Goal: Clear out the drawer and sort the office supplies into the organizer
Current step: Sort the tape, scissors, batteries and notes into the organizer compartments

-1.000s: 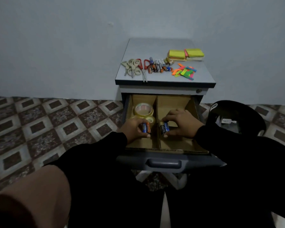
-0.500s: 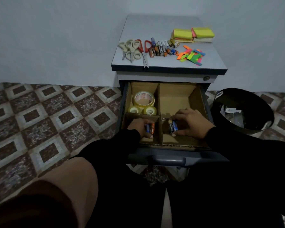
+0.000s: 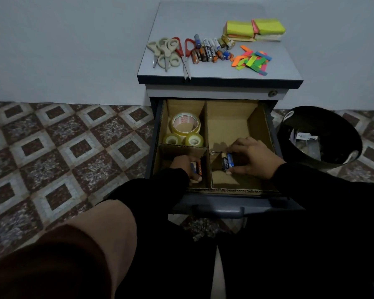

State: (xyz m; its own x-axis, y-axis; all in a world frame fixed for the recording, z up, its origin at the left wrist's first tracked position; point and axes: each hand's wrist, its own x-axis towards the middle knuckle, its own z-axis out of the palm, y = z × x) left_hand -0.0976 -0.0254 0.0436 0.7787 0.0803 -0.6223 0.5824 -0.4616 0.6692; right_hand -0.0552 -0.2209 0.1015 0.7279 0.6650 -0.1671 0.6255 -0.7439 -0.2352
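The open drawer (image 3: 225, 203) holds a cardboard organizer (image 3: 231, 117) split into compartments. My left hand (image 3: 185, 166) is low in the near left compartment and grips a few batteries (image 3: 198, 168). In the large right compartment my right hand (image 3: 254, 157) pinches two batteries (image 3: 227, 161) between thumb and fingers. Three tape rolls (image 3: 185, 131) lie in the far left compartment. On the cabinet top (image 3: 203, 22) lie scissors (image 3: 171, 52), several batteries (image 3: 212, 50), sticky note pads (image 3: 255, 30) and coloured page flags (image 3: 252, 60).
A black waste bin (image 3: 324, 124) with scraps inside stands on the floor right of the drawer. Patterned floor tiles (image 3: 63, 147) spread to the left. My knee (image 3: 73, 255) fills the lower left. A pale wall rises behind the cabinet.
The view has tilted down and closer to the drawer. Both hands have sunk deeper into their compartments, each still holding its batteries.
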